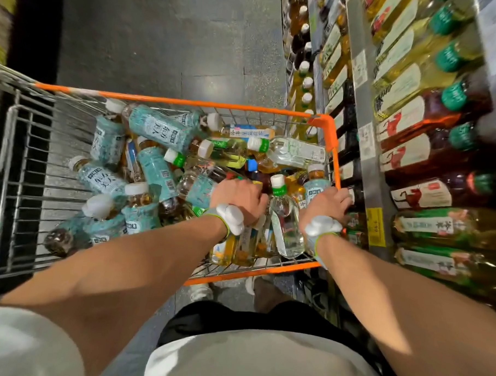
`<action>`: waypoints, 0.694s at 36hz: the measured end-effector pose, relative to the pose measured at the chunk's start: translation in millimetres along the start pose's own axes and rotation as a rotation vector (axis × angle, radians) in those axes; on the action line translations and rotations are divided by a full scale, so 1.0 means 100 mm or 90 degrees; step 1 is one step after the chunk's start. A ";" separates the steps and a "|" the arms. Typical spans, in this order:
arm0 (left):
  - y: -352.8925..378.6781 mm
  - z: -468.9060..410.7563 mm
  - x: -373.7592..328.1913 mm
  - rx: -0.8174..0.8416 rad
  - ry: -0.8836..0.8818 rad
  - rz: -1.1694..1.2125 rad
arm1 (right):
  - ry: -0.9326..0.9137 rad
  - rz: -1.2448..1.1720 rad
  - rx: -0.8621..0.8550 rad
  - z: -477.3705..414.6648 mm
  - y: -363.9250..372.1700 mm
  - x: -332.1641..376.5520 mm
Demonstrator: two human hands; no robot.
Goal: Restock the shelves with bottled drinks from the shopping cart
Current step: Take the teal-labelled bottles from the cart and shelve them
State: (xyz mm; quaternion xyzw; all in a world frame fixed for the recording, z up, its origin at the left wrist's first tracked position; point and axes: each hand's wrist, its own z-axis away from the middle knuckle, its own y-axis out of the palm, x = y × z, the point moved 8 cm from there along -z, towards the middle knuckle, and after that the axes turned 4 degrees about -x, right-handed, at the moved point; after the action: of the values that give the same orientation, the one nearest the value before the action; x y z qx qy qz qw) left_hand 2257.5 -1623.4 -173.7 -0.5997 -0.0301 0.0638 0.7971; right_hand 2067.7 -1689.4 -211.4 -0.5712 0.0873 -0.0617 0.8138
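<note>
The orange-rimmed wire shopping cart holds a jumble of bottled drinks: teal-labelled tea bottles, clear bottles with green-and-white caps and yellow tea bottles. My left hand reaches into the pile near the cart's right side, its fingers curled down around a dark bottle that is mostly hidden. My right hand lies over the cart's right rim, fingers curled at a dark bottle by the low shelf. The shelves on the right carry rows of bottles.
Green-capped bottles of yellow and red-brown drinks fill the shelf rows at the right, with price tags on the rail. Grey floor lies ahead of the cart. A dark fixture stands at the left. My shoes are just behind the cart.
</note>
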 end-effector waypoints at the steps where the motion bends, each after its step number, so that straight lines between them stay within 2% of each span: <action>1: 0.00 0.01 0.01 0.006 -0.004 -0.005 | 0.000 -0.005 0.003 0.02 -0.01 0.00; 6: 0.02 0.06 -0.04 0.062 0.054 -0.059 | -0.003 -0.020 0.051 0.07 -0.05 -0.01; 10: 0.07 0.15 -0.07 0.107 0.098 -0.110 | -0.071 -0.008 0.130 0.20 -0.07 0.03; 13: 0.05 0.20 -0.09 0.121 0.134 -0.121 | -0.050 -0.047 0.150 0.35 -0.12 0.03; 15: 0.04 0.23 -0.09 0.124 0.161 -0.087 | -0.010 -0.079 0.140 0.47 -0.18 0.03; 18: -0.02 0.25 -0.01 0.101 0.162 -0.039 | 0.012 -0.103 0.055 0.73 -0.36 0.03; 21: -0.23 0.22 0.06 0.074 0.086 0.072 | 0.033 -0.252 0.009 0.98 -0.46 -0.02; 25: -0.55 0.20 0.18 0.073 0.035 0.202 | 0.116 -0.347 -0.029 1.36 -0.65 -0.10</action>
State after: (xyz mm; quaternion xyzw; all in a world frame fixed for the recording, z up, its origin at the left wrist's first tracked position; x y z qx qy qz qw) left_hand 2276.6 -1616.3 -115.9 -0.5520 0.0906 0.1740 0.8104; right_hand 2086.7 -1584.6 -104.9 -0.5841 0.0046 -0.3275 0.7427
